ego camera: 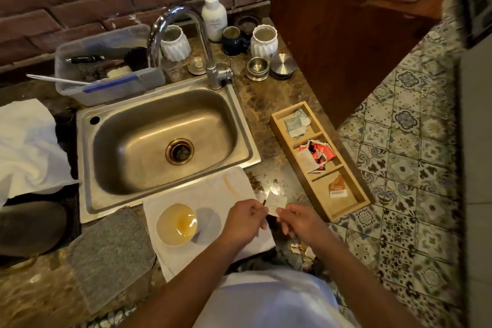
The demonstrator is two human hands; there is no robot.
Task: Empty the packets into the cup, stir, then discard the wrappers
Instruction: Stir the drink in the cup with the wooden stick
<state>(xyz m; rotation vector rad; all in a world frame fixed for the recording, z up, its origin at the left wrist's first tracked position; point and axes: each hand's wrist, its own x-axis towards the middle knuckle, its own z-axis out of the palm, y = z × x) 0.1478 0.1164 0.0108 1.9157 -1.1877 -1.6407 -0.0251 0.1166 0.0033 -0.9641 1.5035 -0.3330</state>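
Lying at the far left of the counter is a crumpled white towel (25, 146), and behind it a clear plastic tub (106, 66) holds brushes and utensils against the brick wall. A grey cloth (109, 255) sits on the marble in front of the steel sink (165, 141), whose curved faucet (186, 42) rises at the back with a white pump bottle (213, 13) just behind it. On a white paper towel (202, 194) that overlaps the sink's near rim stands the cup (177, 224), holding amber liquid. Just right of the cup, the left hand (245, 221) has its fingers curled and pinches the left edge of a small white packet (275, 204), held upright above the counter's edge. The right hand (298, 221) pinches the same packet from the other side, thumb and fingertips closed on its lower right corner. Farther right, a wooden tray (354, 210) with three compartments lies at an angle on the counter: pale green packets (295, 122) in the far one, red and white packets (316, 154) in the middle, and an orange packet (338, 186) in the near one. Patterned floor tiles (404, 168) fill the right side.
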